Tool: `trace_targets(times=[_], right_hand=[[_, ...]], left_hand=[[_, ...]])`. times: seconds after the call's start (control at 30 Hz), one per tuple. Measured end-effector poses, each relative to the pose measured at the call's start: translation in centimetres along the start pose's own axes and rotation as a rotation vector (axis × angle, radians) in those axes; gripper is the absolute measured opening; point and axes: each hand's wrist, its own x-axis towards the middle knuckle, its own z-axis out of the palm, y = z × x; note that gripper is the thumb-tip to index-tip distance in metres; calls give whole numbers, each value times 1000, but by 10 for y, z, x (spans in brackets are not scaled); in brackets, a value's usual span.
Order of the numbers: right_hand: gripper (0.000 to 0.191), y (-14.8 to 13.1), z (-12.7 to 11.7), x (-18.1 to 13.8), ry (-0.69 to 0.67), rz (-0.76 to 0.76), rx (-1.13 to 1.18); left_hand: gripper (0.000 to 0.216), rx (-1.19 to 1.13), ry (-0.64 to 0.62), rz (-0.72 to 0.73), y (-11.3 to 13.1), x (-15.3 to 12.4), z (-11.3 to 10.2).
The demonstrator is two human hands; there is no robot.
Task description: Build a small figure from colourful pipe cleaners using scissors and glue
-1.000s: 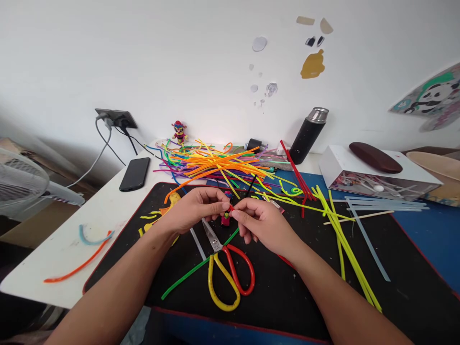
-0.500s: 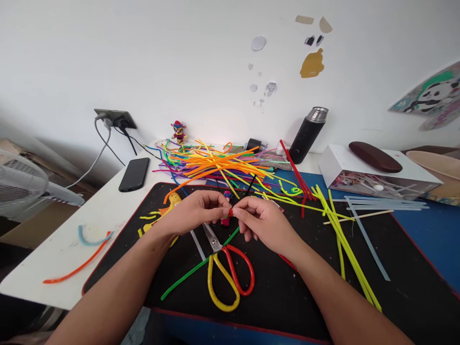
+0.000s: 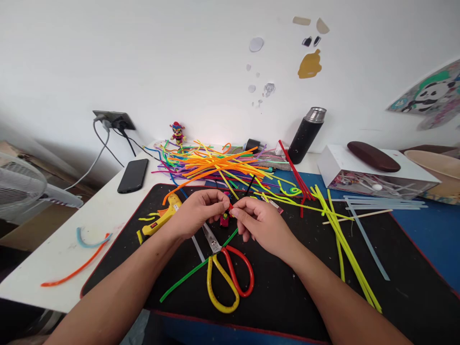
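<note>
My left hand (image 3: pixel 204 211) and my right hand (image 3: pixel 260 220) meet above the black mat, both closed in a pinch. Between their fingertips is a small red piece of pipe cleaner (image 3: pixel 230 207), mostly covered by the fingers. Just behind and below lies a small dark-red and blue figure (image 3: pixel 224 221), partly hidden by my hands. Scissors (image 3: pixel 223 268) with one yellow and one red handle lie beneath, across a green pipe cleaner (image 3: pixel 185 280). A yellow glue gun (image 3: pixel 163 218) rests left of my left hand, partly behind my forearm.
A heap of coloured pipe cleaners (image 3: pixel 212 163) spreads along the back. Yellow-green pipe cleaners (image 3: pixel 347 244) and translucent glue sticks (image 3: pixel 372 247) lie right on the mat (image 3: pixel 287 302). A black thermos (image 3: pixel 307 136), phone (image 3: pixel 132 176), white box (image 3: pixel 334 167) and finished figure (image 3: pixel 177 133) stand or lie around.
My hands keep pinching the red piece, shifting only slightly. More of the glue gun shows beside my left forearm, and the view has moved a little.
</note>
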Motion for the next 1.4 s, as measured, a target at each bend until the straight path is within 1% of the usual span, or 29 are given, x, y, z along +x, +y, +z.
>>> trace_targets(times=[0.2,0.27,0.37,0.5,0.7,0.83,0.97,1.17,1.4], right_hand=[[20,2,1,0,30,-18,31],[21,2,1,0,48,-27,48],[22,0,1,-1,58,-32,72],[24,-1,0,-1,58,-16,95],[28,4,-2,1,76,-33,141],[27,4,-2,2,74,-26,146],[27,2,-1,1,67,1,145],[27,3,1,1,49,5,146],[31,3,4,2,24,-4,183]], left_hand=[[36,-231,90,-45,-4,1,14],[36,-289,94,-46,-3,1,17],[35,-340,66,-52,-3,0,20],[35,-335,47,-52,-5,-1,20],[40,-269,70,-36,-2,-2,20],[43,-182,81,-8,2,-3,19],[41,-104,101,31,-1,-3,18],[35,-158,112,51,-8,-1,22],[37,-284,169,52,-7,-4,33]])
